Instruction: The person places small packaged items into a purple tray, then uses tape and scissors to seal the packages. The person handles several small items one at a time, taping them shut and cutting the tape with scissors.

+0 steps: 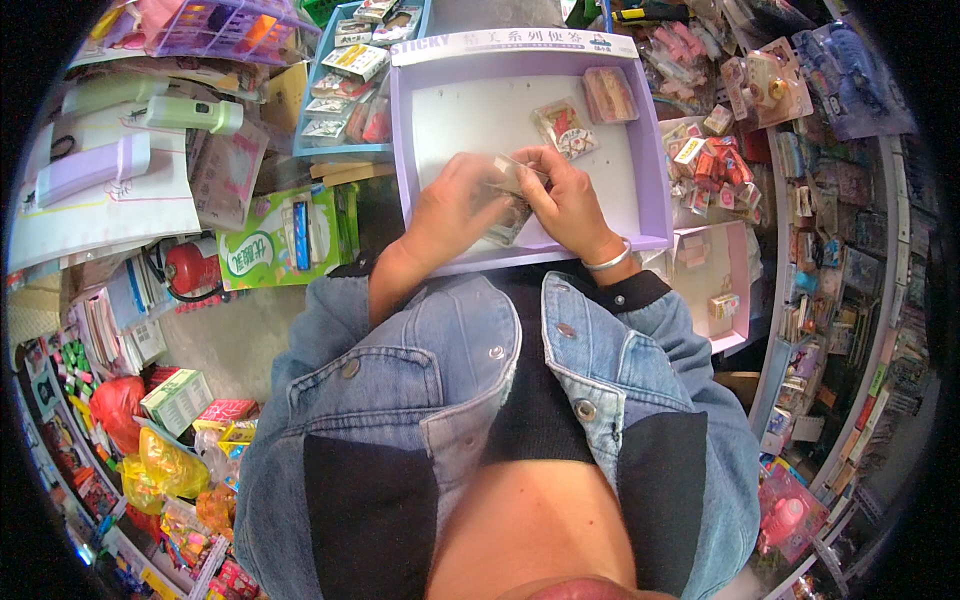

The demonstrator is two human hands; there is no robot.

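Observation:
In front of my body stands a shallow purple cardboard display box with a white floor and a printed rim. My right hand, a bangle at its wrist, pinches a small clear plastic packet over the box. Motion blurs my left hand, whose fingers are at the packet's left side; its grip is unclear. Below the fingers, a second small packet is partly hidden. Farther back in the box lie a clear packet with a printed picture and a wrapped stack of small notes.
A blue tray of small boxed goods stands left of the purple box. To the right are a heap of small packets and a pink box. Flashlight-like items lie far left. A fire extinguisher and stocked shelves flank me.

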